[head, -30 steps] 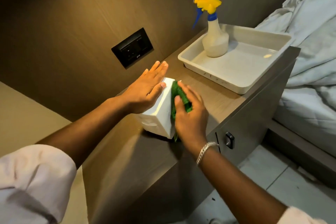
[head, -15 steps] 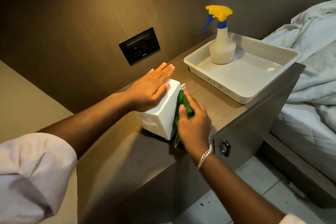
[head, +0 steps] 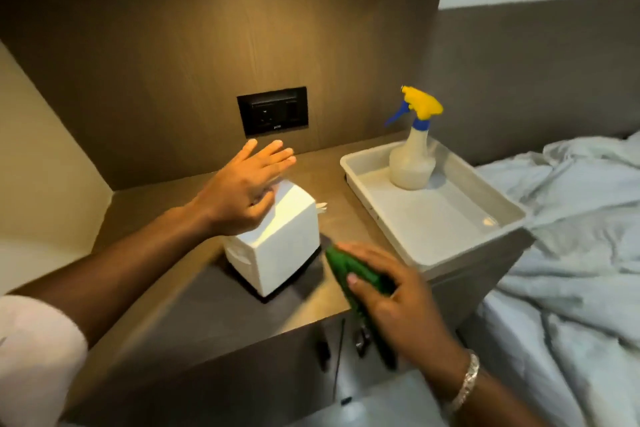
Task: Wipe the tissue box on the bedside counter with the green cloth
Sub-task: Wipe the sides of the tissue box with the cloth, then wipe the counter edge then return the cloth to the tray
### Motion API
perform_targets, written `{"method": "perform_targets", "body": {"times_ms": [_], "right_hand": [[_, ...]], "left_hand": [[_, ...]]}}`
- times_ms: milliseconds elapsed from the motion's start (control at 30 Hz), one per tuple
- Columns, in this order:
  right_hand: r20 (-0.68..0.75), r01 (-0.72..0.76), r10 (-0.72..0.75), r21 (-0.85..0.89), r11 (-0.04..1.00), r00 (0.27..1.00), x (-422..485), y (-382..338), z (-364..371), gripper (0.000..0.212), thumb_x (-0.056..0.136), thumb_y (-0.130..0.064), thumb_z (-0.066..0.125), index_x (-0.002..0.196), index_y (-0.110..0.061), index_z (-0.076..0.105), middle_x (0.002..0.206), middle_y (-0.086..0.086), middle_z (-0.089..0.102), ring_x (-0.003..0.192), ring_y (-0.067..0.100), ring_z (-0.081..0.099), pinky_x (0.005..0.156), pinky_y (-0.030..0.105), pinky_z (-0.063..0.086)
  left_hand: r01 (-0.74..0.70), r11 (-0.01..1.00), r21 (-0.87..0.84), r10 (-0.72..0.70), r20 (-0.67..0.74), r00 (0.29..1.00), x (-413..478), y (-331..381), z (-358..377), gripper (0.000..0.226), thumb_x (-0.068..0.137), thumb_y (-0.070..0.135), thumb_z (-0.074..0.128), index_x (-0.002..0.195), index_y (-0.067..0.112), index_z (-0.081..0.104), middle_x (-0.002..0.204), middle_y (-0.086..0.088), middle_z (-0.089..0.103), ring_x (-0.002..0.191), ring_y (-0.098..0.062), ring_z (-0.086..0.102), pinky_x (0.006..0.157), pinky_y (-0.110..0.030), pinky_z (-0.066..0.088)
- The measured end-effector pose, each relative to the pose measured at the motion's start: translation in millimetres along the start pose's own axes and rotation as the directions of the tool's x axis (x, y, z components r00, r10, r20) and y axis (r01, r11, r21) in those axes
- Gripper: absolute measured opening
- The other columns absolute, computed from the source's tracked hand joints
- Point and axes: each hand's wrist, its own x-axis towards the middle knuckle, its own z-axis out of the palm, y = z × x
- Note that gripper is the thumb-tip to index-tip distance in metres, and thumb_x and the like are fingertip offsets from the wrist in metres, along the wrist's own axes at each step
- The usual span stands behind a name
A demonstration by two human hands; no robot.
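Observation:
A white tissue box (head: 277,243) stands on the brown bedside counter (head: 166,308), a bit of tissue poking out at its far side. My left hand (head: 242,194) lies flat on the box's top left, fingers stretched out and apart. My right hand (head: 391,291) grips the green cloth (head: 356,274) just right of the box, a small gap away from its right face, over the counter's front edge. Part of the cloth hangs down below the hand.
A white tray (head: 433,222) holding a spray bottle (head: 414,149) with a yellow and blue head sits at the counter's right. A black wall socket (head: 272,111) is behind. A bed with rumpled sheets (head: 571,236) lies to the right. A cabinet door handle (head: 360,336) is below.
My right hand with the green cloth has pulled off the box's right face, down and to the right. My left hand stays on the box. The camera has swung.

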Motion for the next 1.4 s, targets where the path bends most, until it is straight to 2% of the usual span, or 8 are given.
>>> {"method": "perform_targets", "body": {"times_ms": [333,500,700,800,967,1133,1267,1400], "right_hand": [[0.239,0.156,0.001,-0.638,0.754,0.971,138,70,-110,0.038,0.087,-0.020,0.060,0.125,-0.028,0.059,0.132,0.003,0.059,0.119,0.025,0.053,0.100,0.037,0.043],[0.458,0.237,0.368,-0.828,0.508,0.809,146,115,-98,0.071,0.091,-0.048,0.041,0.148,-0.039,0.000,0.160,-0.001,-0.019,0.145,0.036,-0.017,0.110,0.069,0.003],[0.523,0.277,0.497,-0.829,0.485,0.692,151,109,-101,0.090,0.086,-0.052,0.050,0.145,-0.039,-0.016,0.156,0.002,-0.030,0.142,0.038,-0.027,0.110,0.071,0.000],[0.590,0.183,0.461,-0.725,0.664,0.663,164,88,-118,0.085,0.088,-0.042,0.057,0.147,-0.042,-0.004,0.160,0.004,-0.020,0.145,0.036,-0.018,0.117,0.059,0.001],[0.519,0.110,-0.078,-0.030,0.994,0.851,201,12,-65,0.060,0.085,-0.031,0.058,0.140,-0.040,0.036,0.150,-0.007,0.035,0.136,0.013,0.034,0.101,0.030,0.033],[0.600,-0.345,0.095,0.318,0.883,0.795,218,-4,44,0.057,0.098,-0.047,0.029,0.130,-0.006,0.053,0.131,0.016,0.060,0.119,0.028,0.057,0.086,0.031,0.048],[0.675,-0.488,0.236,0.210,0.847,0.699,214,15,54,0.087,0.084,-0.073,0.025,0.111,-0.002,0.067,0.102,0.016,0.074,0.095,0.031,0.070,0.078,0.035,0.055],[0.562,-0.400,0.224,0.212,0.892,0.796,199,21,40,0.102,0.066,-0.085,0.024,0.108,-0.004,0.069,0.105,0.012,0.074,0.101,0.028,0.068,0.092,0.037,0.051]], "left_hand": [[0.443,0.849,-0.288,-0.528,-0.435,0.729,-50,73,37,0.045,0.093,0.026,0.041,0.133,0.008,0.052,0.143,-0.009,0.048,0.140,-0.020,0.034,0.120,-0.042,0.014],[0.515,0.803,-0.302,-0.590,-0.528,0.611,-64,109,63,0.047,0.094,0.021,0.043,0.138,0.007,0.043,0.151,-0.006,0.035,0.145,-0.022,0.025,0.117,-0.051,0.023],[0.578,0.690,-0.435,-0.719,-0.499,0.483,-71,144,86,0.069,0.091,0.024,0.044,0.149,0.015,0.009,0.161,-0.008,0.011,0.148,-0.022,0.012,0.115,-0.054,0.027],[0.547,0.633,-0.548,-0.772,-0.499,0.393,-69,173,92,0.074,0.091,0.031,0.044,0.149,0.034,-0.003,0.162,-0.001,0.009,0.148,-0.019,0.016,0.114,-0.053,0.030],[0.417,0.609,-0.675,-0.792,-0.544,0.276,-30,216,108,0.073,0.090,0.035,0.042,0.148,0.040,-0.001,0.161,0.019,0.004,0.146,-0.005,0.013,0.117,-0.036,0.021],[0.334,0.383,-0.861,-0.918,-0.396,0.032,23,234,125,0.068,0.095,0.026,0.046,0.140,0.032,-0.004,0.157,0.014,-0.009,0.148,-0.011,0.000,0.120,-0.032,0.008],[0.292,0.263,-0.920,-0.962,-0.271,0.015,24,225,120,0.071,0.086,0.039,0.032,0.142,0.028,-0.009,0.158,0.010,-0.013,0.148,-0.012,-0.002,0.120,-0.033,0.007],[0.253,0.250,-0.935,-0.968,-0.251,0.030,11,217,114,0.075,0.082,0.046,0.027,0.147,0.025,-0.003,0.159,0.011,-0.013,0.145,-0.006,0.002,0.113,-0.020,0.009]]}}
